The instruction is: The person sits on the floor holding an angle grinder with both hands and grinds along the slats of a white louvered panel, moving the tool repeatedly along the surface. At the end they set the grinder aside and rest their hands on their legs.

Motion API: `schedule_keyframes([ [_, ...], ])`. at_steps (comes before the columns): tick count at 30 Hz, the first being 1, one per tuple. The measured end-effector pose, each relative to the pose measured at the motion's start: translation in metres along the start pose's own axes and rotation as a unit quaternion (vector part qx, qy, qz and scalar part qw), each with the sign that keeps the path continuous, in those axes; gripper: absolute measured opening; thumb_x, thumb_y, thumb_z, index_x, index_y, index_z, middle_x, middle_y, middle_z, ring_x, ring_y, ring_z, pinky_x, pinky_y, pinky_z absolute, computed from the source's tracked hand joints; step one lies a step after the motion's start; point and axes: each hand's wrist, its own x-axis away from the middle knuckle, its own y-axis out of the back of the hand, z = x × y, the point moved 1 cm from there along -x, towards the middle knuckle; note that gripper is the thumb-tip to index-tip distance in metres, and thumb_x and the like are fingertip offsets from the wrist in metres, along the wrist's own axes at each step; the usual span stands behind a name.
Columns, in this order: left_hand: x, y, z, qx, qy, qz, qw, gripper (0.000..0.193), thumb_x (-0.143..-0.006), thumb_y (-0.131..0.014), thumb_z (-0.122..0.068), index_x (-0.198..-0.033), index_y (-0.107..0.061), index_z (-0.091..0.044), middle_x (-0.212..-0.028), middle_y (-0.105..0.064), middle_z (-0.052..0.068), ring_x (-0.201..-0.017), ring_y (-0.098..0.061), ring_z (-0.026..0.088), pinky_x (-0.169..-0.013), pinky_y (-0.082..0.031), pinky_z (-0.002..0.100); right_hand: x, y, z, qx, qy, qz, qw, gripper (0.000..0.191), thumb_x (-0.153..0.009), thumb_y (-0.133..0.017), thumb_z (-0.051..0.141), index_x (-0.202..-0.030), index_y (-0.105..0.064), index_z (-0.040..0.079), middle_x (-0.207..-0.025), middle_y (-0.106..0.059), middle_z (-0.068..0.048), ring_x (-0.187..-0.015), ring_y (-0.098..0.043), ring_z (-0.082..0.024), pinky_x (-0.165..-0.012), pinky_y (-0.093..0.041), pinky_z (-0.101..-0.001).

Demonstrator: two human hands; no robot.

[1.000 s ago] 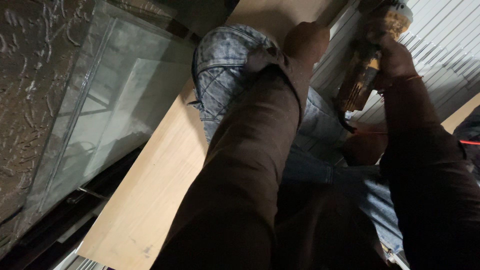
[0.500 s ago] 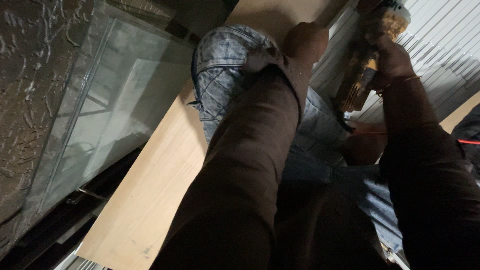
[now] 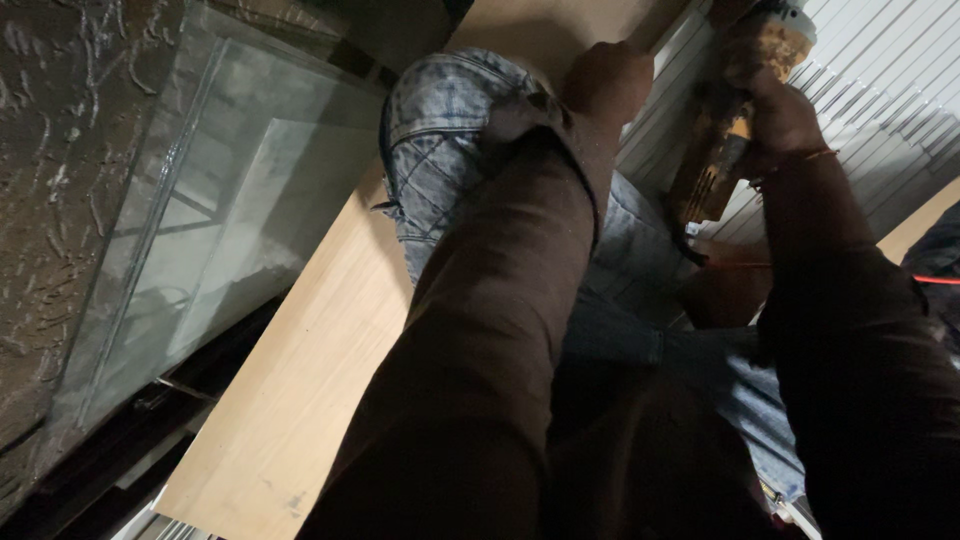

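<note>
The power tool, a dusty yellow and grey hand-held machine, sits near the top right, held over the far edge of a long pale wooden board and in front of a white ribbed panel. The right hand wraps it, fingers closed around its body, a thin red thread at the wrist. The left hand lies on the board's far part just beside a bent knee in blue jeans; its fingers look curled, but I cannot tell whether they grip anything. Both arms wear dark brown sleeves. A glass pane leans at left.
</note>
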Motion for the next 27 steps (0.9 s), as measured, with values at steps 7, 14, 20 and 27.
schedule_keyframes([
  [7,0.004,-0.005,0.0,-0.013,0.004,-0.073,0.997,0.013,-0.084,-0.069,-0.019,-0.081,-0.079,-0.012,-0.087,-0.077,0.015,-0.08,-0.077,0.035,-0.065,-0.063,0.051,0.001,0.003,-0.004,-0.013,0.004,-0.039,0.999,0.043,-0.108,-0.068,0.038,-0.13,-0.06,0.002,-0.114,-0.07,-0.012,-0.101,-0.072,-0.023,-0.084,-0.061,-0.0382],
  [14,-0.001,-0.007,0.002,-0.003,0.024,-0.061,0.998,0.009,-0.079,-0.072,-0.019,-0.08,-0.081,-0.019,-0.088,-0.077,0.014,-0.079,-0.075,0.038,-0.063,-0.061,0.055,0.007,-0.001,-0.001,-0.037,0.029,-0.08,0.996,0.041,-0.109,-0.068,0.033,-0.136,-0.058,0.004,-0.12,-0.067,-0.01,-0.104,-0.066,-0.021,-0.089,-0.059,-0.0349],
  [20,0.003,-0.012,0.012,0.07,0.017,-0.068,0.995,0.016,-0.09,-0.07,-0.021,-0.08,-0.079,-0.011,-0.085,-0.076,0.018,-0.079,-0.075,0.038,-0.069,-0.062,0.053,0.024,0.009,0.005,-0.06,0.102,-0.009,0.993,0.046,-0.106,-0.07,0.037,-0.137,-0.058,0.003,-0.126,-0.067,-0.011,-0.112,-0.068,-0.024,-0.096,-0.059,-0.0365],
  [27,0.01,0.003,0.017,0.048,-0.055,0.018,0.997,0.014,-0.074,-0.082,-0.017,-0.086,-0.078,-0.012,-0.097,-0.074,0.018,-0.092,-0.073,0.04,-0.079,-0.059,0.052,0.035,0.01,0.014,0.616,0.319,-0.008,0.72,0.072,-0.078,-0.079,0.036,-0.137,-0.057,0.002,-0.129,-0.066,-0.019,-0.113,-0.067,-0.04,-0.093,-0.056,-0.0487],
])
